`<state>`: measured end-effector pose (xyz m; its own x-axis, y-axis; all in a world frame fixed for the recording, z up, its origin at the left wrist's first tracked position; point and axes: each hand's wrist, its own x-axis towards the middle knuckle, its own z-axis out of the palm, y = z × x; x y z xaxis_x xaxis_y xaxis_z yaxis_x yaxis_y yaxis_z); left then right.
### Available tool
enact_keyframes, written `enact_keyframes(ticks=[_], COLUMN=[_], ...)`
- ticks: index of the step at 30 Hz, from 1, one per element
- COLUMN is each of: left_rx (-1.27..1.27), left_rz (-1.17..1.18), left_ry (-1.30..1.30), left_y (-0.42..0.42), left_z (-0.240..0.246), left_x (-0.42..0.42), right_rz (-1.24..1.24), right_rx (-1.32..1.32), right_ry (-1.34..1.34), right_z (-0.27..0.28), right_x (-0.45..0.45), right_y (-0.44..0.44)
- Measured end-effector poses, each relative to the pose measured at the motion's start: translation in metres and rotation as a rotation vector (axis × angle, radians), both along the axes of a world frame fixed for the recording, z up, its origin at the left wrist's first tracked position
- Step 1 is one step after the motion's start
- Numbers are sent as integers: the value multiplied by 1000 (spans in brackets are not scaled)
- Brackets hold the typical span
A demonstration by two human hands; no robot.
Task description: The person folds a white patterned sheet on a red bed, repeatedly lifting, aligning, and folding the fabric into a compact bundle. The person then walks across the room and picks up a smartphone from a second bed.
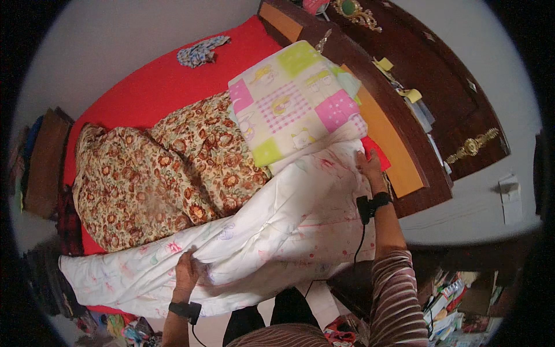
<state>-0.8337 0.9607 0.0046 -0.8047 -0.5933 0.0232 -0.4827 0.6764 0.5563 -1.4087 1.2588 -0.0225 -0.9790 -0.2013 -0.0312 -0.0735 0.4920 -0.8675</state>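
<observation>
A white sheet with pink and purple prints [299, 208] lies along the near side of a bed and hangs over its edge. My left hand [187, 271] grips a bunched part of it near the lower middle. My right hand [369, 165] is at the sheet's upper right corner, beside the headboard; the sheet partly hides its fingers, so its grip is unclear. Beyond the sheet, a brown floral blanket [143, 182] lies rumpled. A folded cloth with pink, green and cartoon patches [286, 104] is stacked at the head end, touching the sheet.
A red bedsheet [143, 86] covers the mattress, with a crumpled patterned cloth [201, 52] near the wall. The wooden headboard [390, 130] borders the right side. A cardboard box [47, 165] stands at the foot. Clothes [134, 332] lie below the near edge.
</observation>
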Motion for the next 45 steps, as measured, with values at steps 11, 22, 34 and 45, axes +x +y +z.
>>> enact_keyframes(ticks=[11,22,34,45], left_rx=[-68,-322,-426,226], left_rz=[89,399,113,232], left_ry=[-51,45,-201,39], left_y=[-23,-128,-148,-153], left_z=[14,46,13,-49], left_x=[-4,-61,-40,-24], right_rz=[326,-57,56,33], right_rx=[195,-639,-431,383], right_ry=[-49,-320,-100,-464], right_z=[23,165,122,-58], right_x=[-50,-40,-21,96], right_y=[-20,42,86,132])
